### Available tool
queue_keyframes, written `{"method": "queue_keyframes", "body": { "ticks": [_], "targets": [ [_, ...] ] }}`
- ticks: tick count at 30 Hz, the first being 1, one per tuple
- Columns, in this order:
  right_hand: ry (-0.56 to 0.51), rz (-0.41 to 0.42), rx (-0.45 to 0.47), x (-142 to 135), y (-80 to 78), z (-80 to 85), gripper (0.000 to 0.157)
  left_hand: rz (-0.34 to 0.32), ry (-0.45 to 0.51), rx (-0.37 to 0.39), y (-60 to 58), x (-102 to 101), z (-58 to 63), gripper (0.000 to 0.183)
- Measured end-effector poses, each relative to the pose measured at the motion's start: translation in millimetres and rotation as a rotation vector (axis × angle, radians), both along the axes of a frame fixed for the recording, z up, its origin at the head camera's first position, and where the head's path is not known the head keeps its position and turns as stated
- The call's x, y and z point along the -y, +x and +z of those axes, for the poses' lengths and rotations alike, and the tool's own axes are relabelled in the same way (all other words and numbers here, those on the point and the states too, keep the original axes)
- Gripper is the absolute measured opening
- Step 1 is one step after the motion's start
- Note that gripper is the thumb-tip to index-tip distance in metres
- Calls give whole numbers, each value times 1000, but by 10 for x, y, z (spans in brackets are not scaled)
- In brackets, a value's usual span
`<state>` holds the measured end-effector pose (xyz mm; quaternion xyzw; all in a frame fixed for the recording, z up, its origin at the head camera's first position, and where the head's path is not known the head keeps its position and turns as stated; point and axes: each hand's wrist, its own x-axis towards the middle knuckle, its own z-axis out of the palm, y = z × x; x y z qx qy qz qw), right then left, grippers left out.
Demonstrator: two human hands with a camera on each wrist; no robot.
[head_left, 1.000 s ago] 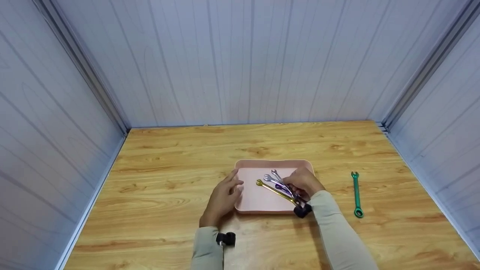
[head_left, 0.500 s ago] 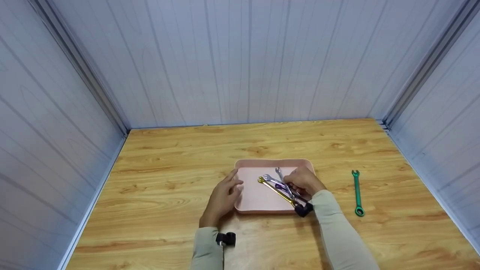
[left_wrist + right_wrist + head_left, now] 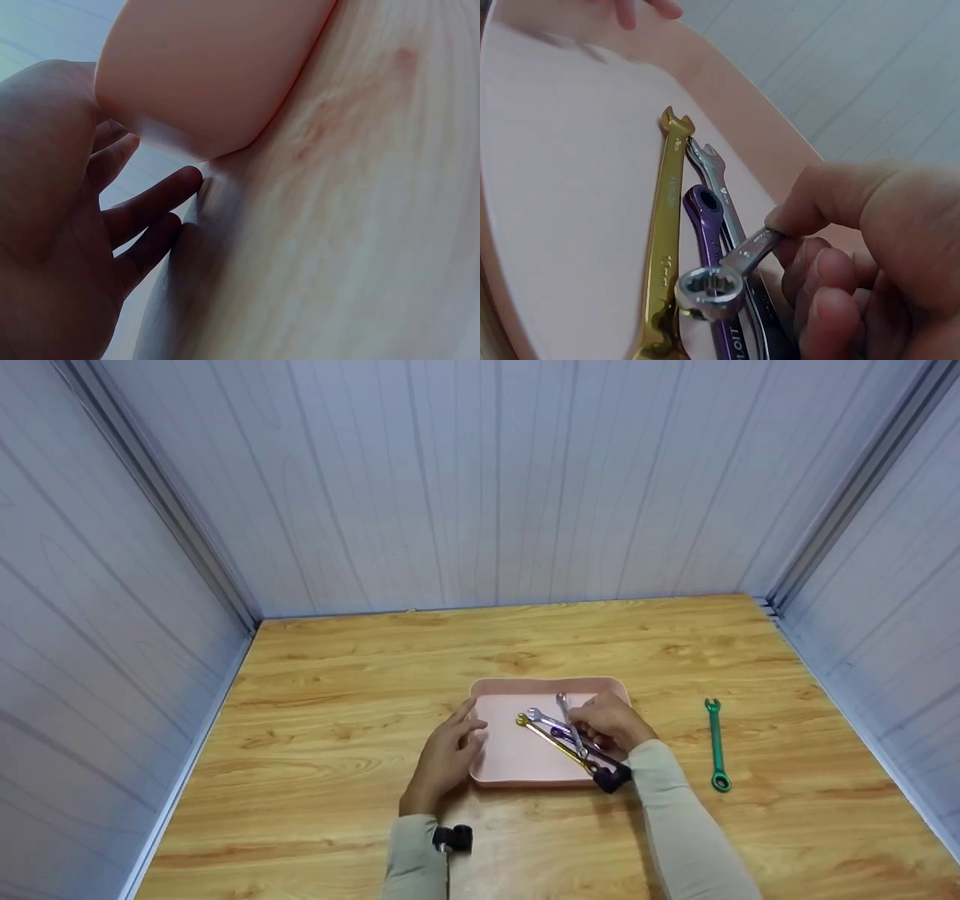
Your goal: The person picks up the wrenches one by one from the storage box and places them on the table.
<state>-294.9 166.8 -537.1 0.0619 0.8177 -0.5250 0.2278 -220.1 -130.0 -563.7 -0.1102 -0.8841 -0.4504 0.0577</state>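
My right hand (image 3: 611,720) pinches a silver combination wrench (image 3: 751,253) between thumb and fingers, over the right part of a pink tray (image 3: 525,687). In the right wrist view the held wrench's ring end points toward the camera and crosses above the other wrenches. Beneath it lie a gold wrench (image 3: 664,225), a purple ratchet wrench (image 3: 708,229) and another silver wrench (image 3: 718,180); their lower ends are partly hidden. At the tray's left wall is my left hand (image 3: 444,754), its fingers loosely extended, with fingertips over the rim.
On the wooden table (image 3: 337,682), right of the tray, lies a green ratchet wrench (image 3: 716,746). Pale panel walls (image 3: 465,495) enclose the table at the back and both sides. A small black camera (image 3: 454,838) sits on the left wrist.
The silver wrench in my right hand has turned, its far end swinging right so it stands more upright in the head view. My right hand shifted slightly right; the left stayed still.
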Motion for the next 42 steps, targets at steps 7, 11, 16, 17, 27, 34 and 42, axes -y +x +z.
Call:
{"method": "queue_keyframes", "body": {
  "ticks": [7,11,16,17,27,34,42],
  "targets": [
    [-198,-50,85,-91,14,-33,21,-22,36,-47,7,-9,-3,22],
    [-296,-63,110,-109,18,-36,18,-17,43,-26,6,-15,12,22],
    [-361,-67,126,-120,15,-40,14,-14,37,-14,2,-20,19,23],
    [-370,-69,126,-120,15,-39,14,-12,35,-10,1,-19,20,23],
    [-441,-101,47,-104,8,-48,15,-4,35,15,-2,-4,26,24],
    [-497,-133,20,-105,14,-58,18,-15,36,-9,-9,14,12,24],
    [-568,-198,-24,-105,15,-69,14,-19,27,-17,-13,18,-2,24]
  ]
}}
